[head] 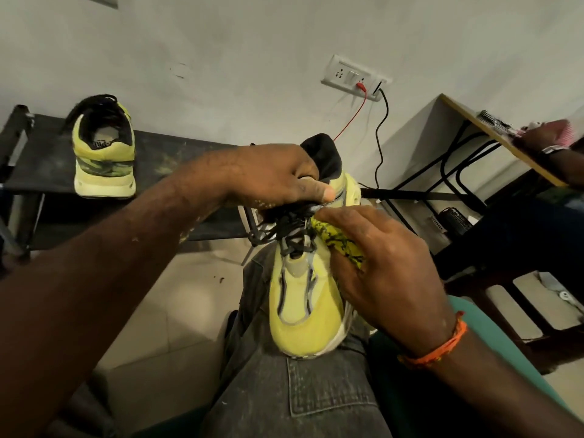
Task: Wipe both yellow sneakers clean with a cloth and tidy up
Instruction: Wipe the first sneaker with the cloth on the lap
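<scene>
A yellow sneaker with black laces rests on my thigh, toe pointing toward me. My left hand grips its collar near the heel, thumb along the side. My right hand holds a yellow cloth with black markings against the sneaker's right side beside the laces. The second yellow sneaker stands on a low black rack at the left, heel facing me.
A wall socket with a red and a black cable plugged in is behind. A desk stands at the right, where another person's hand holds something pink. A chair frame is at the right.
</scene>
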